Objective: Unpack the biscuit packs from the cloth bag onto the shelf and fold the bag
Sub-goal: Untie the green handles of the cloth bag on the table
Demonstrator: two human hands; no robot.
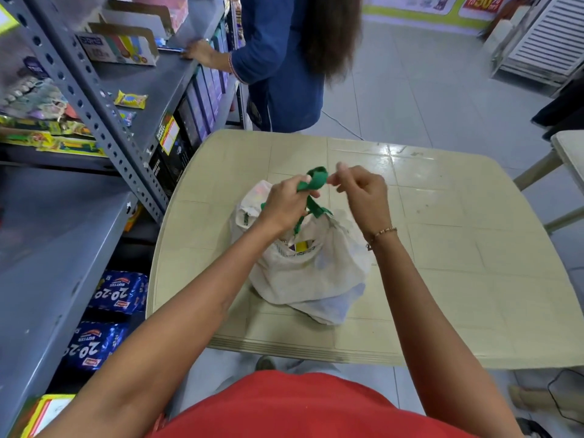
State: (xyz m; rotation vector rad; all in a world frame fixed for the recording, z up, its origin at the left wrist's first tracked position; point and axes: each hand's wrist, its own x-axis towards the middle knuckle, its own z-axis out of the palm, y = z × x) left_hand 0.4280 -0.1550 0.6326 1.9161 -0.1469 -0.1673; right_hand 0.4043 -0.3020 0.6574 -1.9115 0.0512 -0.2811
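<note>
White cloth bag [303, 270] sits on the bench [442, 279], right under both hands, handles not yet undone. Left hand [284, 207] grips the green handles [316, 181], fingers curled round them; right hand [363, 197] just beside, fingers curled at the loop's end, prob. pinching it, can't tell for sure. Task looks barely begun: bag bulges, something yellow w/ print shows thru the mouth. Nothing unpacked, shelf [47, 248] to the left awaits; folding comes last.

Red top [316, 409], bare forearms, thin beaded bracelet [383, 232] on the right wrist.
</note>
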